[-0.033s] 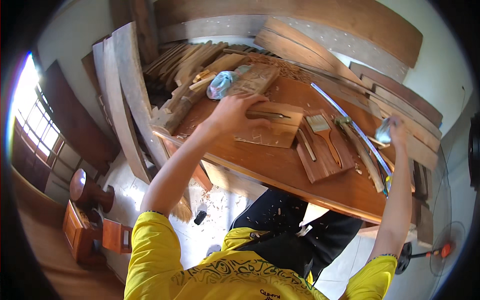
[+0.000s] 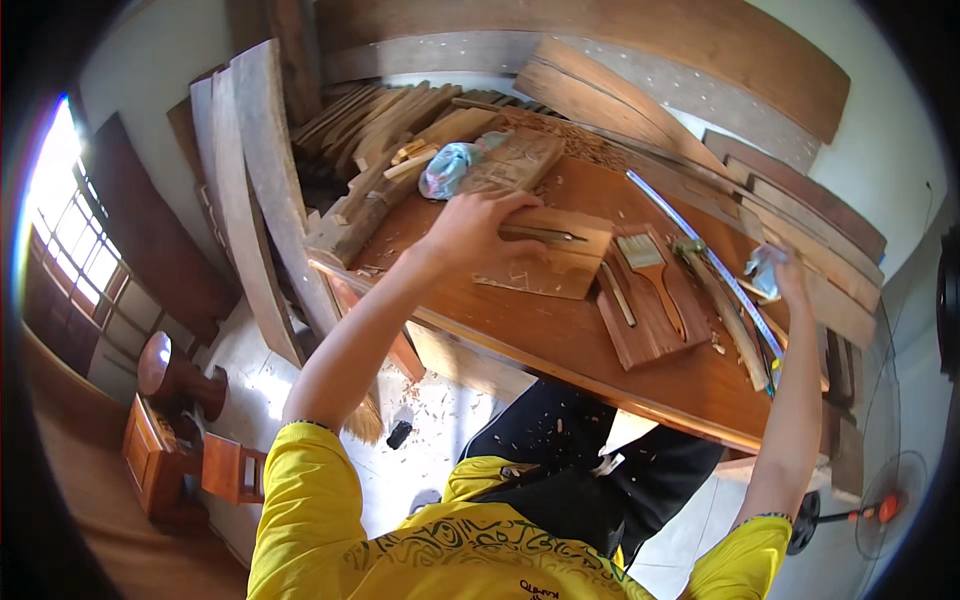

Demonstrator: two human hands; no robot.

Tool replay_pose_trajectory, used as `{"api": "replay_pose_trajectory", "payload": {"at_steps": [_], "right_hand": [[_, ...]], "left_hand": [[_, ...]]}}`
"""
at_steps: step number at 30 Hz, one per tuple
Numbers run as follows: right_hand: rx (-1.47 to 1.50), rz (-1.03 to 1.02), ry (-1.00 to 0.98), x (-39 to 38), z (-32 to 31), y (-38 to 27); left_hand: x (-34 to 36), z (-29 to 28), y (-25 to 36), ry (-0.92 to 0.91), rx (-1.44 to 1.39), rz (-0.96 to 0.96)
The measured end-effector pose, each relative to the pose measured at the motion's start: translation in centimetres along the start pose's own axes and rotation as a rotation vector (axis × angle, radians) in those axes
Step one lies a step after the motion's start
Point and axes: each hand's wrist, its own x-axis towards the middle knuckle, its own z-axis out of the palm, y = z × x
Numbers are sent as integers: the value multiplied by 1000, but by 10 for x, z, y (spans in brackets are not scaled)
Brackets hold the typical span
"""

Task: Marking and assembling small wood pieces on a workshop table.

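Observation:
My left hand [image 2: 475,228] rests on a light wooden board [image 2: 560,275], its thumb and fingers spread in a C shape. A slim, dark, pointed tool [image 2: 560,236] lies on the board between them; its back end is hidden by the hand. At the right side of the table, my right hand [image 2: 790,272] is closed on a crumpled pale blue cloth [image 2: 766,268]. Between the hands sits a reddish wooden block [image 2: 640,340], with a flat paintbrush [image 2: 655,280] and a thin light stick [image 2: 618,295] on it.
Beyond my left hand lies a bundled bluish bag [image 2: 446,170] beside a thick plank [image 2: 520,160]. A long metal ruler [image 2: 690,235] and a wooden stick [image 2: 730,310] lie near my right forearm. Stacked boards line the table [image 2: 500,335]; shavings litter the floor [image 2: 455,425].
My right hand and the cloth have shifted slightly toward the left and nearer to me. My left hand keeps its place on the board.

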Motion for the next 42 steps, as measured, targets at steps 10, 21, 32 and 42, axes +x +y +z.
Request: {"api": "replay_pose_trajectory", "payload": {"at_steps": [10, 21, 32, 42], "right_hand": [[235, -250, 5, -127, -32, -165], [244, -266, -27, -201, -2, -264], [213, -328, 23, -215, 2, -256], [257, -322, 60, -217, -1, -261]], "left_hand": [[-7, 2, 6, -4, 13, -55], [-7, -3, 11, -35, 95, -58], [-8, -3, 12, -43, 141, -43], [-12, -3, 9, -41, -11, -132]]}}
